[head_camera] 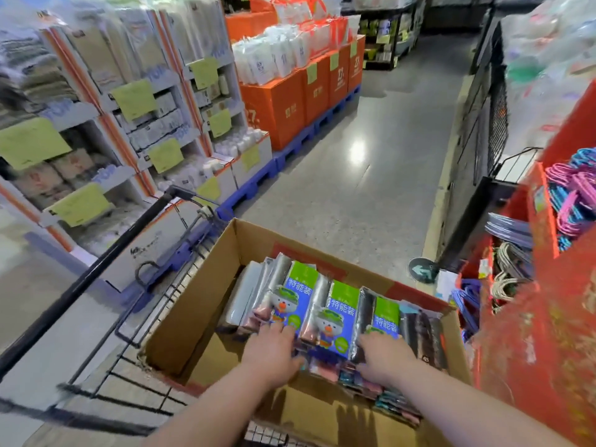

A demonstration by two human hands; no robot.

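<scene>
In the cardboard box, your left hand curls over the left end of a row of blue-labelled packs, thumb hooked underneath. The row lies toward the box's right wall, and your right hand clasps its right end, fingers bent over it.

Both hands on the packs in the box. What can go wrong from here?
1. The left hand and right hand grip only the near ends of the glossy blue-label packs; lifted together, the middle one may slip out.
2. The smaller packs piled under them look loose and may slide.
3. The red bin stands close on the right; a pack could catch on it.
</scene>
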